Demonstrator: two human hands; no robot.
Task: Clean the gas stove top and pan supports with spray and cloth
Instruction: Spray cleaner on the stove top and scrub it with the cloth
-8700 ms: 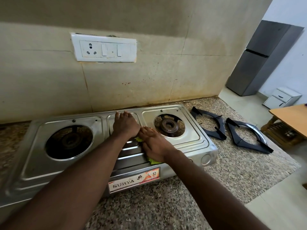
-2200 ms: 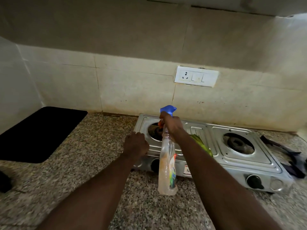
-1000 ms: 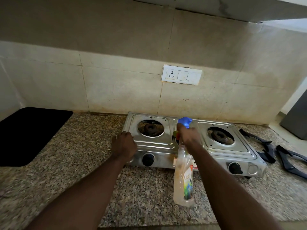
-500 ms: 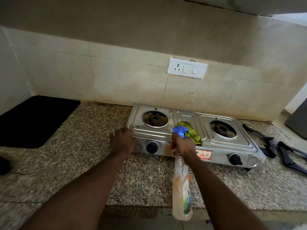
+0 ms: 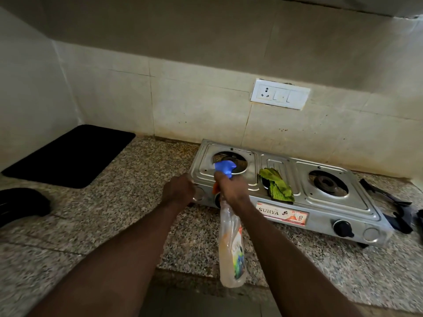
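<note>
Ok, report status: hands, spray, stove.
Right hand grips spray bottle, pointed toward left burner. Left hand at front-left corner of stove, grip hidden. Cloth lies on stove centre; pan supports off, right of stove.

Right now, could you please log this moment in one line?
right hand grips spray bottle, nozzle toward left burner; left hand touches stove front-left corner; cloth on stove centre; pan supports off, beside stove

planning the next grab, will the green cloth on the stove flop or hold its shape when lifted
Likely floppy: the cloth lies crumpled in soft folds on the stove. Probably light, since it looks thin; a pinch should lift it. A loose end would likely trail.
</note>
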